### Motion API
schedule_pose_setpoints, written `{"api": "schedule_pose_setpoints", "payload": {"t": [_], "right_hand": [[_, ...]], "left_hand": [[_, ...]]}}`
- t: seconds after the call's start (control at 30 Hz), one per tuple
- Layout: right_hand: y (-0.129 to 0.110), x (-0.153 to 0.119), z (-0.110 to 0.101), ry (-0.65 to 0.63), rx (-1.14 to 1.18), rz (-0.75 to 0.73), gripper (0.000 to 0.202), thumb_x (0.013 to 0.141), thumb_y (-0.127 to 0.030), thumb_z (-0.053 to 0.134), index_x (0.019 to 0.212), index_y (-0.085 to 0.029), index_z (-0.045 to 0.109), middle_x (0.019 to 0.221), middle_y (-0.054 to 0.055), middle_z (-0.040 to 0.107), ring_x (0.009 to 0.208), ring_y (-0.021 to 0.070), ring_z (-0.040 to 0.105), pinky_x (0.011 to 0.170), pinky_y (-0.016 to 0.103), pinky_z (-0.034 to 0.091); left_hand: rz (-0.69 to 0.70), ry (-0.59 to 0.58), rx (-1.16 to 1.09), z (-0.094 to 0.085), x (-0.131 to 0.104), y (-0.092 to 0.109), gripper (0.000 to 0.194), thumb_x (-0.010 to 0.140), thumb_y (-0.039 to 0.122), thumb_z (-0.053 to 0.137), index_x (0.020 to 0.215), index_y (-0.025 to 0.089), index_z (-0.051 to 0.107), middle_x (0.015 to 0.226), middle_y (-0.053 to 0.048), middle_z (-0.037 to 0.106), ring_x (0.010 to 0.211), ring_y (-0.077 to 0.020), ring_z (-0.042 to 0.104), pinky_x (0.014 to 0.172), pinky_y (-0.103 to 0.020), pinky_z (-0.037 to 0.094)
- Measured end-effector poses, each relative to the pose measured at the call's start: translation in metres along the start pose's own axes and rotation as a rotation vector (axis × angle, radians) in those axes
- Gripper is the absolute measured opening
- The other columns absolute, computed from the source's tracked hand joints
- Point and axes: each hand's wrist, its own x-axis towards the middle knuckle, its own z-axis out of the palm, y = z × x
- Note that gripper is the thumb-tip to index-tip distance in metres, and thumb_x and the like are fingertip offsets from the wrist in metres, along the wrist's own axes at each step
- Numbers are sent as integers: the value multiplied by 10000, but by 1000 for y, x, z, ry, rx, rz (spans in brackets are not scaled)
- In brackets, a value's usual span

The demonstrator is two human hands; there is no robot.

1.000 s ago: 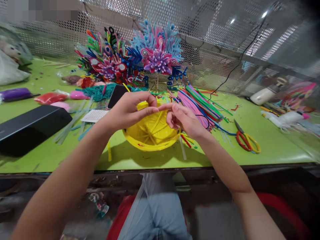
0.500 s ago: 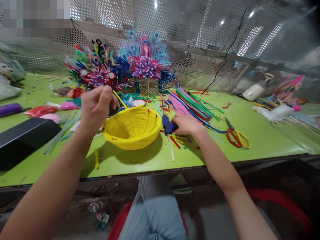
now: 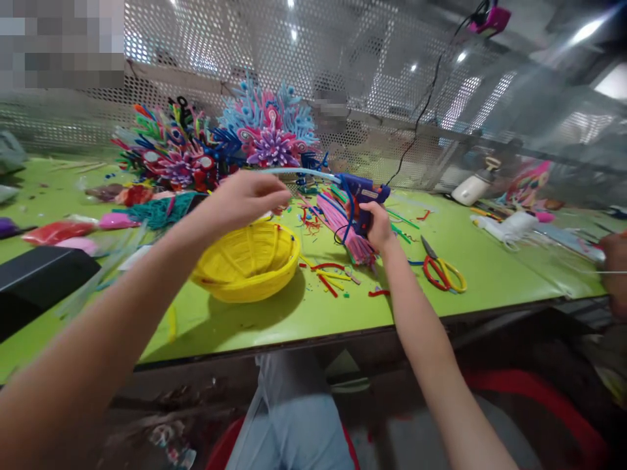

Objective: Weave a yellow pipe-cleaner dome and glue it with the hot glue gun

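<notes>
My right hand (image 3: 376, 225) is closed on the handle of a blue glue gun (image 3: 363, 194), lifted over a bundle of pink and green pipe cleaners (image 3: 337, 222). From the back of the gun a pale, bent glue stick (image 3: 298, 171) reaches left towards my left hand (image 3: 255, 196). That hand hovers over the back rim of a yellow basket (image 3: 249, 264), its fingers curled; whether anything is between them is hidden. The basket rests tilted on the green table.
Red and yellow scissors (image 3: 443, 271) lie at the right. Short pipe cleaner scraps (image 3: 333, 274) are beside the basket. A black box (image 3: 44, 277) stands left, colourful flower crafts (image 3: 274, 140) behind. Another person's hand (image 3: 614, 271) shows at the far right edge.
My right hand has picked up the glue gun from the table and raised it. My left hand has moved right, over the basket's back rim. The view has shifted slightly.
</notes>
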Motion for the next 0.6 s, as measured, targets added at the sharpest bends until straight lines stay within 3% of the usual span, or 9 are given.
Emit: {"api": "schedule_pose_setpoints", "payload": {"t": [0.1, 0.17, 0.23, 0.4, 0.47, 0.6], "right_hand": [[-1, -2, 14, 61, 93, 19, 232, 642, -392, 572, 765, -197, 598, 730, -9, 652, 660, 117, 615, 654, 236, 496], [-1, -2, 20, 132, 144, 6, 205, 641, -389, 575, 734, -207, 564, 704, -23, 640, 625, 107, 600, 617, 225, 488], [0, -1, 23, 170, 154, -1, 205, 634, -396, 587, 714, -211, 546, 674, -35, 617, 602, 100, 581, 571, 213, 467], [7, 1, 21, 235, 139, -8, 252, 629, -433, 606, 735, -207, 567, 658, -44, 580, 569, 86, 547, 484, 200, 390], [7, 1, 21, 252, 159, -31, 244, 640, -428, 616, 734, -209, 560, 642, -54, 558, 557, 81, 526, 490, 200, 387], [0, 0, 25, 254, 228, -87, 238, 634, -403, 648, 726, -208, 546, 666, -55, 572, 597, 78, 522, 564, 196, 427]], "left_hand": [[-136, -214, 39, 37, 27, 22, 312, 833, 443, 566, 824, 157, 693, 783, -98, 727, 681, -196, 667, 565, -293, 472], [-160, -333, 29, 60, 39, 34, 283, 839, 405, 583, 907, 146, 677, 891, -114, 735, 737, -204, 687, 590, -286, 490], [-173, -288, 43, 76, 47, 43, 301, 848, 389, 599, 1012, 140, 633, 928, -120, 724, 767, -213, 687, 641, -301, 502], [-143, 93, 228, 81, 60, 54, 490, 772, 460, 711, 1077, 107, 561, 931, -160, 666, 911, -296, 652, 785, -383, 488], [-174, 70, 210, 80, 66, 52, 522, 734, 437, 755, 1084, 102, 558, 903, -142, 651, 892, -288, 644, 766, -371, 482], [-187, -141, -32, 87, 73, 49, 391, 786, 330, 715, 1085, 136, 553, 782, -43, 608, 680, -168, 590, 627, -285, 441]]}}
